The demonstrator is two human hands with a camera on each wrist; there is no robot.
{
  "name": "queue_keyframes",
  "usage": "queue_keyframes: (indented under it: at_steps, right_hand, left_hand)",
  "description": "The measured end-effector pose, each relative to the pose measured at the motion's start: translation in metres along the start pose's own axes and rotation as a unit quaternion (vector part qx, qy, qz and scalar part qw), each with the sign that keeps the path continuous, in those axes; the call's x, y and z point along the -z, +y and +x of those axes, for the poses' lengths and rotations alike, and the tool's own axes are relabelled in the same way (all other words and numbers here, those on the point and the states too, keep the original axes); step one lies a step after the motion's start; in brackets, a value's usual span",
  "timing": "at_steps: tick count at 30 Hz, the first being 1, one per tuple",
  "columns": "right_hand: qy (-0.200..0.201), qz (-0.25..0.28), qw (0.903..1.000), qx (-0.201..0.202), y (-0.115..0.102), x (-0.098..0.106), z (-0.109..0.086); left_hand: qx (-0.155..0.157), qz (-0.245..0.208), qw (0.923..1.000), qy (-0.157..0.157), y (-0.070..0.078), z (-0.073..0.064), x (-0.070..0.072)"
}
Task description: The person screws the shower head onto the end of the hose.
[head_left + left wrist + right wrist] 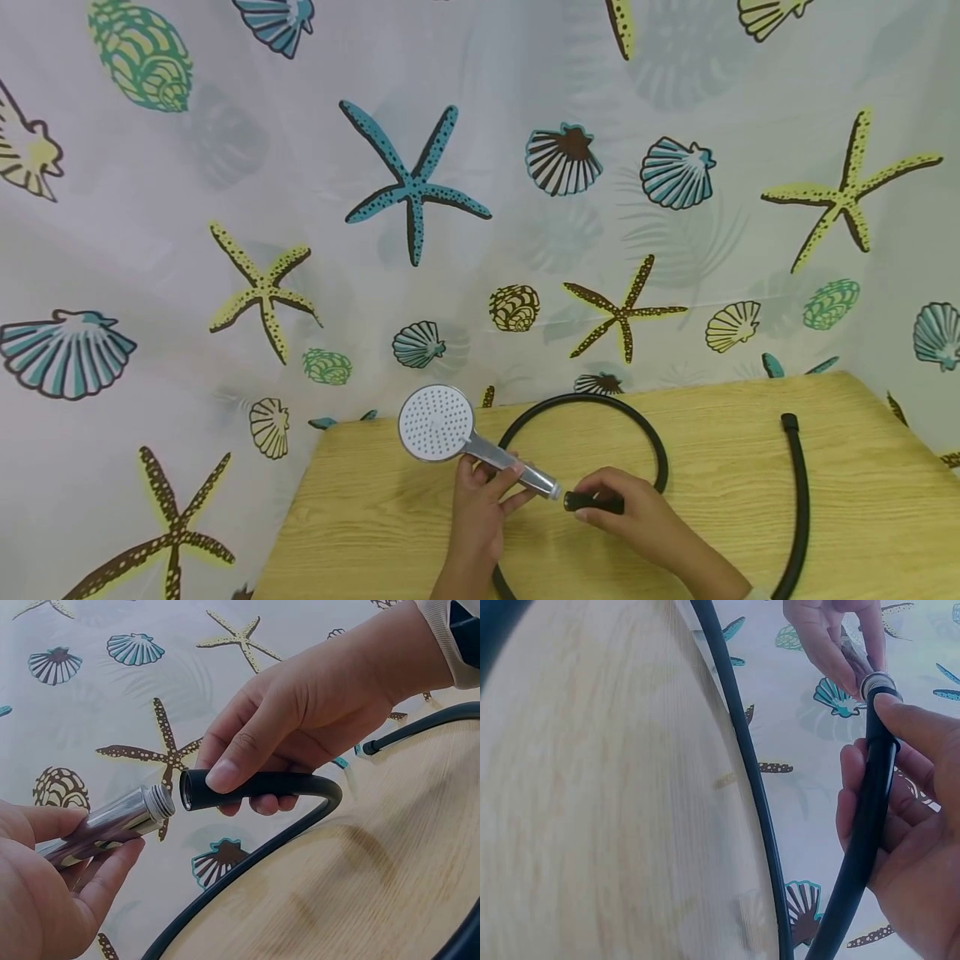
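Observation:
My left hand [480,508] grips the chrome handle of a round shower head [437,423], whose white nozzle face shows in the head view. The handle's threaded end [160,801] points at the hose in the left wrist view. With thumb and fingers my right hand [637,512] holds the black connector [577,501] at one end of a shower hose [658,446]. A small gap separates the connector's open mouth from the thread, and the two are roughly in line. In the right wrist view the right thumb [911,724] lies along the connector.
The hose loops over the wooden table [720,467] behind the hands. Its other end [790,422] lies at the right of the table. A curtain [480,250] printed with shells and starfish hangs behind and at the sides.

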State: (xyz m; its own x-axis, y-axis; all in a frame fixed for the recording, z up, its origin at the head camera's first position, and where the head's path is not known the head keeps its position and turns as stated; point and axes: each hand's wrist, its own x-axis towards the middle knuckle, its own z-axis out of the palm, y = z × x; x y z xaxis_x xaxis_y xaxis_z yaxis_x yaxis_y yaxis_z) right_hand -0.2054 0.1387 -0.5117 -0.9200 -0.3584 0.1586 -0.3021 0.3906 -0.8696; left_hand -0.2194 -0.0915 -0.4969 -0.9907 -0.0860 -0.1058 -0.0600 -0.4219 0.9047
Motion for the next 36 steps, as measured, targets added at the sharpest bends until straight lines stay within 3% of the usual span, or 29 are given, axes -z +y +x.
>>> queue_keyframes:
  at_steps: [15, 36]
  right_hand:
    - [0.036, -0.014, 0.9989, -0.028, -0.003, -0.004, 0.002]
    - [0.066, -0.029, 0.9967, -0.038, -0.006, -0.014, 0.005]
  left_hand:
    - [-0.010, -0.002, 0.9999, 0.003, -0.003, -0.001, -0.002]
    - [-0.010, -0.010, 0.9992, 0.038, -0.004, -0.003, -0.005]
